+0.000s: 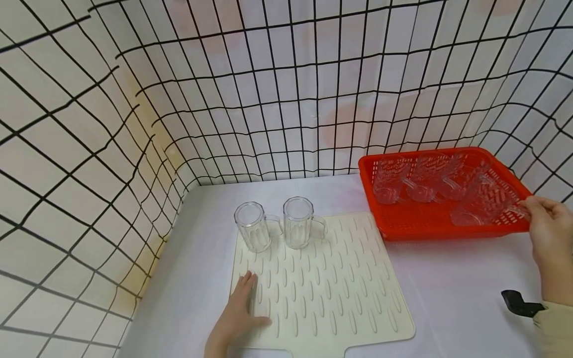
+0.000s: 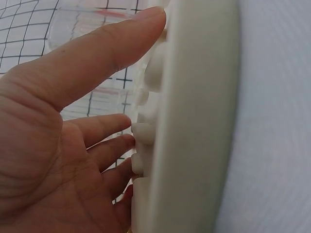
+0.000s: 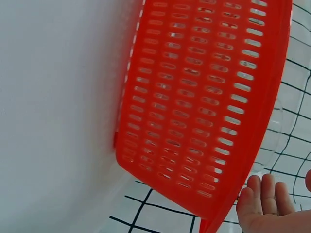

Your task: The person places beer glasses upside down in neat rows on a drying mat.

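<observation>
My left hand lies at the left edge of a cream ridged drying mat, thumb spread from the fingers. In the left wrist view the fingertips meet the mat's ridges. Two clear glass mugs stand upright at the mat's back left, handles toward the right. My right hand is at the right end of a red plastic basket, fingertips right at the handle of a tilted glass mug. The right wrist view shows its fingers extended, thumb apart.
Several more clear glass mugs lie tilted inside the basket. Black wire grid rises behind and along both sides of the white tabletop. A black strap piece sticks out by the right sleeve.
</observation>
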Tool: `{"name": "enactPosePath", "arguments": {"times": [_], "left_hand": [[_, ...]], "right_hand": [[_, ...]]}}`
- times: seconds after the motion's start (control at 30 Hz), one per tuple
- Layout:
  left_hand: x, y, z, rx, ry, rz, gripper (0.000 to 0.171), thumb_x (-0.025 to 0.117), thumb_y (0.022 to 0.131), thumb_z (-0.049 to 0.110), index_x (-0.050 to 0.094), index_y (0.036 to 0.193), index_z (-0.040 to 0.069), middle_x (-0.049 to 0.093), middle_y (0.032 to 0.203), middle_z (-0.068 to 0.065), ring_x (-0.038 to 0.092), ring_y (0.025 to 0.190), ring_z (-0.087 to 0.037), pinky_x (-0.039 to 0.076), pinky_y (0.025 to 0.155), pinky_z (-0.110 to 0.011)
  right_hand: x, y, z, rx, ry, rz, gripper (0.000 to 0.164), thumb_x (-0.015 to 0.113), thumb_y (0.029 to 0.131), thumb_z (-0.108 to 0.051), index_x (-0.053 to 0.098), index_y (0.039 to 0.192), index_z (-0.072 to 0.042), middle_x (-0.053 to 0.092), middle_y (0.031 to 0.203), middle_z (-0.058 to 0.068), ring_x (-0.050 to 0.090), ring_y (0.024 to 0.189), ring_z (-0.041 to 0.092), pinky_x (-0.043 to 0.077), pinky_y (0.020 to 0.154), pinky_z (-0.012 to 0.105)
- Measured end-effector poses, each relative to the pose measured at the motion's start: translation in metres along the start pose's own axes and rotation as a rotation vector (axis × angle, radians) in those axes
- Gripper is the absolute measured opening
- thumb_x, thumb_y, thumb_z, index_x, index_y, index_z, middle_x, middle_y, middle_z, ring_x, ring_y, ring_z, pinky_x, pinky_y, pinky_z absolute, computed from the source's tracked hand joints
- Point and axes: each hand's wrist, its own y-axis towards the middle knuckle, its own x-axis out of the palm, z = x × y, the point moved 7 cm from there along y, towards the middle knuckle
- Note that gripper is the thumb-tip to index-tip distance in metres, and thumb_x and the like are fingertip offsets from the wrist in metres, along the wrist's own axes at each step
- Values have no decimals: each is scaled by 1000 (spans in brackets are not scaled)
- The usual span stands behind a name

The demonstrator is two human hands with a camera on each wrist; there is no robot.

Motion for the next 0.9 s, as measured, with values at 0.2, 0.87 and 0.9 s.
{"name": "enactPosePath", "arguments": {"times": [0.2, 0.87, 0.9], "left_hand": [[1, 0, -3, 3, -8, 2, 111, 92, 60, 29, 32, 149, -3, 22, 156, -25, 10, 143, -49, 16, 110, -65], [1, -1, -2, 2, 1, -3, 110, 92, 61, 28, 33, 149, -2, 23, 157, -23, 11, 143, -47, 17, 110, -65], [1, -1, -2, 1, 0, -3, 110, 92, 61, 28, 33, 149, -2, 23, 157, -23, 11, 143, -47, 16, 110, -65]], "right_hand": [[-4, 6, 6, -6, -134, 55, 12, 52, 101, -21, 51, 95, -31, 49, 87, -16, 47, 73, -4, 42, 54, 4], [15, 19, 5, -173, -834, -93, 55, 32, 99, -14, 23, 145, 16, 35, 136, 40, 43, 107, 47, 46, 61, 26], [17, 19, 4, -182, -851, -110, 55, 32, 99, -13, 21, 145, 17, 33, 136, 42, 41, 111, 51, 51, 66, 35]]}}
